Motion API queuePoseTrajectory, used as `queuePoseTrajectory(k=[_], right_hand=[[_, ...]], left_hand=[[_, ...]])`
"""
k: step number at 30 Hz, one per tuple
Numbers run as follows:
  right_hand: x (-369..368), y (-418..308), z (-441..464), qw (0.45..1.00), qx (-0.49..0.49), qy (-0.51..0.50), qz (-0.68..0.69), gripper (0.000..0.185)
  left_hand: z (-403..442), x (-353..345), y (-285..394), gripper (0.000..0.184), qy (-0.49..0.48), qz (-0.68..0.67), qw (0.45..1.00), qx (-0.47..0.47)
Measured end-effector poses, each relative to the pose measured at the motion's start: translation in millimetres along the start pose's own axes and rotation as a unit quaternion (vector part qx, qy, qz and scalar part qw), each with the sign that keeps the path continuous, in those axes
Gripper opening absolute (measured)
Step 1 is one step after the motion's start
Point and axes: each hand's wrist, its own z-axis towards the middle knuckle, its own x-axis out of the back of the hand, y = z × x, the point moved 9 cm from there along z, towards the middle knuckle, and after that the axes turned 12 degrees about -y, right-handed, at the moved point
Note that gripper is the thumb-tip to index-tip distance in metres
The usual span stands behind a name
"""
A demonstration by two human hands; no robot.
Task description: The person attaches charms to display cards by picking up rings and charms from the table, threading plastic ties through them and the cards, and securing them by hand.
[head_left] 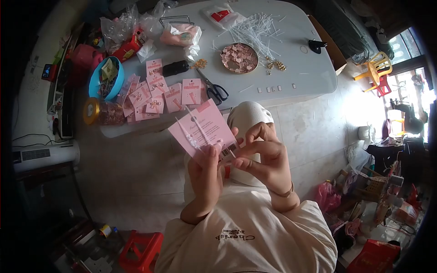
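Observation:
My left hand (207, 170) is closed on a pink printed card (200, 123), its thumb pressed on the card's lower part. The card is tilted above my lap, with text and a barcode facing up and thin white plastic ties (186, 129) lying across it. At the card's lower right corner is my right hand (268, 159), its thumb and index finger pinched around the end of a thin white strip (232, 154). Part of the card's lower edge is hidden behind my fingers.
On the table (291, 54) stand a round tray of pink pieces (239, 58), white ties (259, 29), black scissors (216, 91), pink cards (157, 85), a blue bowl (95, 79) and a gold-lidded jar (102, 112). A red stool (141, 250) stands at the lower left.

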Motion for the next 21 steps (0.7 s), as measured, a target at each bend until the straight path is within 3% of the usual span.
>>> queuePoseTrajectory(k=[2,6,11,21], right_hand=[[-3,0,1,1.0,-0.005,-0.015,-0.014,0.007],[-9,4,2,0.998,-0.032,-0.016,0.042,0.009],[-12,-5,4,1.0,-0.008,-0.021,0.02,0.009],[-13,-11,4,0.999,0.012,-0.015,0.028,0.008]], left_hand=[[-1,3,2,0.028,0.017,-0.004,1.0,-0.009],[-6,6,8,0.022,-0.009,0.124,0.992,-0.016],[-8,5,13,0.017,-0.014,0.095,0.994,-0.056],[-11,0,15,0.025,-0.035,0.121,0.992,-0.011]])
